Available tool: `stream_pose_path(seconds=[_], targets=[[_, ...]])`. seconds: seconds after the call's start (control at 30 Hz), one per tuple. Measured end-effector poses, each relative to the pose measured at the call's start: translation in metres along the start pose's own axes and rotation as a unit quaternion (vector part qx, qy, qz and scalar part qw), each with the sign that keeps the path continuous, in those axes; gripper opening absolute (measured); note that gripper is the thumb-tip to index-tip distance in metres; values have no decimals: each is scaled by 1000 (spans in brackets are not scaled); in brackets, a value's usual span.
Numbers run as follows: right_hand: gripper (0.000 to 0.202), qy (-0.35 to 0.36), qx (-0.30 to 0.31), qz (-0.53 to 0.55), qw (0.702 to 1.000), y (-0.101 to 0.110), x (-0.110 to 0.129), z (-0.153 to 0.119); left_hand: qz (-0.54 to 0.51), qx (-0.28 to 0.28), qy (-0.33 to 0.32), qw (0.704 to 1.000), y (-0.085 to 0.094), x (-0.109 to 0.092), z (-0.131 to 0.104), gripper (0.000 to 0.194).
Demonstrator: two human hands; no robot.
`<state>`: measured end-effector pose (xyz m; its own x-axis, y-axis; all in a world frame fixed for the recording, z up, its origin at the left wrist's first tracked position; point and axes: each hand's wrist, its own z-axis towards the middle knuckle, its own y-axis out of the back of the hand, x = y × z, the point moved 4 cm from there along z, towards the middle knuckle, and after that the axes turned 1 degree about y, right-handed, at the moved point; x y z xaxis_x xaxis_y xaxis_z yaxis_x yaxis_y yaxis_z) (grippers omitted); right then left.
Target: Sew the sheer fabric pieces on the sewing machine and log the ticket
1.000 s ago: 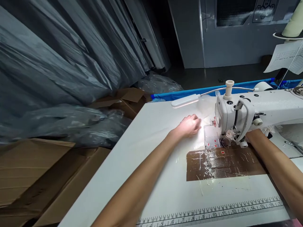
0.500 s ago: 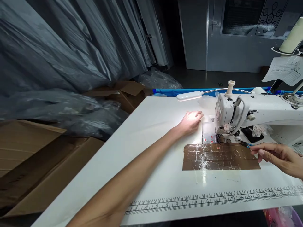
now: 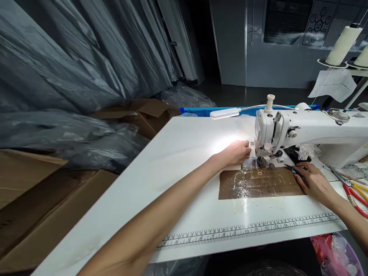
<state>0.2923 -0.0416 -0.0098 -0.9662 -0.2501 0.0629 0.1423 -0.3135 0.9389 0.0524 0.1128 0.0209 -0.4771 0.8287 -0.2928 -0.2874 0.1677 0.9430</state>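
Observation:
My left hand (image 3: 238, 151) rests on the white table beside the needle area of the white sewing machine (image 3: 304, 126). Its fingers are curled and pressed together; whatever may be between them is too small or hidden to name. My right hand (image 3: 313, 182) is closed round small black-and-blue thread snips (image 3: 296, 172), their tips pointing left towards the presser foot. Beneath the snips, brown tape (image 3: 261, 188) with a glossy, creased surface covers part of the tabletop. Some white lace (image 3: 304, 151) lies under the machine arm, behind my right hand.
Red-handled scissors (image 3: 352, 197) and a yellow-handled tool (image 3: 360, 188) lie at the right. A printed ruler strip (image 3: 238, 233) runs along the front edge. A lamp (image 3: 225, 113) hangs over the table. Cardboard boxes (image 3: 71, 214) stand at left, thread cones (image 3: 343, 46) at back right.
My right hand has moved left and inward with the snips, close to the machine bed. My left hand has come slightly nearer the needle, its fingers now curled. The view has shifted right.

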Motion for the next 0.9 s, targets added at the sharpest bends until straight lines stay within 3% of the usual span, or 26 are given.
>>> stream_pose_path(seconds=[0.2, 0.3, 0.43, 0.57, 0.63, 0.73, 0.9], targets=[[39, -21, -13, 6, 1000, -3, 4, 0, 61, 49, -27, 997, -1, -14, -21, 16], [32, -52, -34, 83, 995, 1, 10, 3, -25, 69, 13, 997, -6, -11, -22, 13], [23, -86, -47, 224, 970, 11, 25, 6, -160, 52, 21, 986, -10, -9, -24, 17], [25, -154, 56, 364, 917, 5, 43, 8, -223, 25, 50, 973, -19, -7, -28, 24], [29, -157, 103, 385, 904, 0, 52, 10, -245, 2, 83, 966, -23, -4, -29, 27], [30, -120, 111, 350, 923, -7, 61, 12, -283, -13, 110, 953, -27, -2, -33, 28], [33, -95, 117, 287, 946, -10, 65, 19, -392, 16, 99, 914, -24, -9, -40, 36]])
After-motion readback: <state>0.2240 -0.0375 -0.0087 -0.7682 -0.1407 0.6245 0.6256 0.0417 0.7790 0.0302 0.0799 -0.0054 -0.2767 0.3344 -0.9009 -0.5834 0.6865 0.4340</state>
